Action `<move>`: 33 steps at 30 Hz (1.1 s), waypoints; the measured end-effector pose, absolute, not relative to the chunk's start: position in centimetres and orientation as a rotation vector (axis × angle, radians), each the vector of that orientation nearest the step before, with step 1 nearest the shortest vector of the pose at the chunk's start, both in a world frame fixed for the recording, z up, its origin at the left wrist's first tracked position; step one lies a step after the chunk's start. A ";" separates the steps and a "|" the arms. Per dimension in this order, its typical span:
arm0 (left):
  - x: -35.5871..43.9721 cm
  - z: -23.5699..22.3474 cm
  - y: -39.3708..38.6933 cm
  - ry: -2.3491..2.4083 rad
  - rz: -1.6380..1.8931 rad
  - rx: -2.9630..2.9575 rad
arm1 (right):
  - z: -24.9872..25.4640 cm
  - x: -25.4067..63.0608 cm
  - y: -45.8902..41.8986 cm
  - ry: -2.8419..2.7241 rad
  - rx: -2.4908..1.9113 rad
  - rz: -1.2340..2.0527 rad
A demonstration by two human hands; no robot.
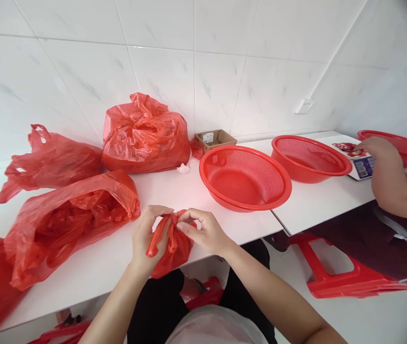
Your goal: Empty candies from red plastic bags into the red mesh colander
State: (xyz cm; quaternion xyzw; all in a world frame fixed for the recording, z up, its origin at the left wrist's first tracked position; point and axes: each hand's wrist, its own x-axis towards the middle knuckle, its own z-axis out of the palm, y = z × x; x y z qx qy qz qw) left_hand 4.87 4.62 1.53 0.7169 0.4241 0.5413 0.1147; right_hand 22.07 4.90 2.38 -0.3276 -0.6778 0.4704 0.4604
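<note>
Both my hands meet over the front edge of the white table (160,191), pinching the twisted top of a small red plastic bag (173,251). My left hand (146,234) grips the bag's neck from the left, fingers closed. My right hand (205,231) pinches the same knot from the right. The bag's filled bottom hangs just past the table's edge. An empty red mesh basket (245,177) sits a short way to the right of my hands.
Several larger red plastic bags (70,220) lie at the left and back (144,136). A small cardboard box (215,139) stands by the wall. Another person's arm (393,181) reaches to a scale (363,166) beside a second red basket (309,157). A red stool (336,274) stands below.
</note>
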 end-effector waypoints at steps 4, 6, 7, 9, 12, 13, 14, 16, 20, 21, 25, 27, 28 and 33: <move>4.7 2.2 4.6 1.245 1.533 2.163 | 2.3 22.6 5.6 -1.492 -0.743 1.430; 4.3 2.5 4.7 1.242 1.450 2.203 | 2.5 22.7 5.7 -1.533 -0.785 1.390; 4.0 2.6 4.8 1.234 1.412 2.222 | 2.6 22.7 5.7 -1.564 -0.809 1.367; 3.4 2.7 5.0 1.171 1.353 2.263 | 2.9 22.8 5.6 -1.626 -0.860 1.320; 2.5 2.8 5.3 1.035 1.284 2.318 | 3.4 22.9 5.3 -1.779 -0.907 1.089; 2.3 2.9 5.3 1.015 1.288 2.323 | 3.5 23.0 5.1 -1.852 -0.912 0.941; 2.1 3.0 5.4 1.016 1.303 2.327 | 3.6 23.1 4.9 -1.931 -0.913 0.773; 1.7 3.3 5.4 1.068 1.386 2.333 | 3.6 23.2 4.5 -2.079 -0.908 0.464; 1.1 4.2 5.4 1.166 1.612 2.330 | 3.2 23.4 3.7 -2.258 -0.888 0.251; 1.0 4.4 5.5 1.181 1.632 2.318 | 3.1 23.5 3.5 -2.268 -0.885 0.261; 1.0 5.5 5.3 1.234 1.454 2.145 | 3.0 24.3 3.3 -2.170 -0.915 0.425; 1.1 6.3 4.9 1.207 1.297 2.039 | 3.2 24.7 3.3 -2.070 -0.904 0.548; 1.2 6.7 4.6 1.173 1.228 2.017 | 3.4 24.8 3.3 -2.023 -0.884 0.606; 2.8 8.5 3.4 1.020 1.120 2.050 | 3.5 23.2 3.5 -2.058 -0.676 0.705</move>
